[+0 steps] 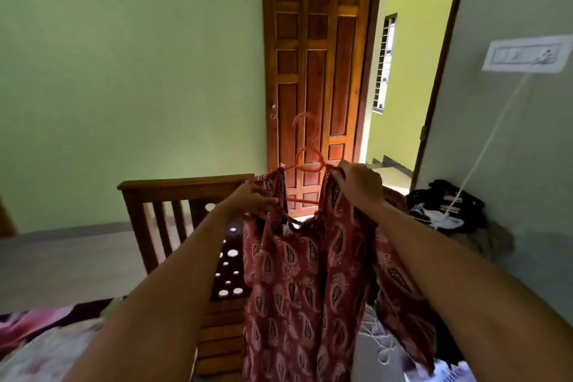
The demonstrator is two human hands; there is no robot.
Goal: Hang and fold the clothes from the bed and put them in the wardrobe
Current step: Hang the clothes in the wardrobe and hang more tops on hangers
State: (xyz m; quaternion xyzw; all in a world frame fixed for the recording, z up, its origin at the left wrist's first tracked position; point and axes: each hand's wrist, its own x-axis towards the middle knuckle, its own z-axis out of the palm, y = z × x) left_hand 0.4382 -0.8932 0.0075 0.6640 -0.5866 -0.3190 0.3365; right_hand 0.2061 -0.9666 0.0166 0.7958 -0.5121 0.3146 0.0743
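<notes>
Pinching the red dress (297,273) by its shoulders on the orange hanger (307,165) above the bed's footboard (186,184) with your left hand (258,199) and right hand (359,183), you risk one shoulder sliding off if the hanger tilts.

- A garment (310,273) is being held on a hanger (307,164) directly before the door (316,71).
- A footboard (183,192) is being kept left of the door, nearer the viewer.
- A clothes pile (446,211) is being left lying right of the door, below a switch panel (527,54).

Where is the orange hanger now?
Head view, centre: orange hanger inside the red paisley dress, held between left hand and right hand, before the wooden door.
</notes>
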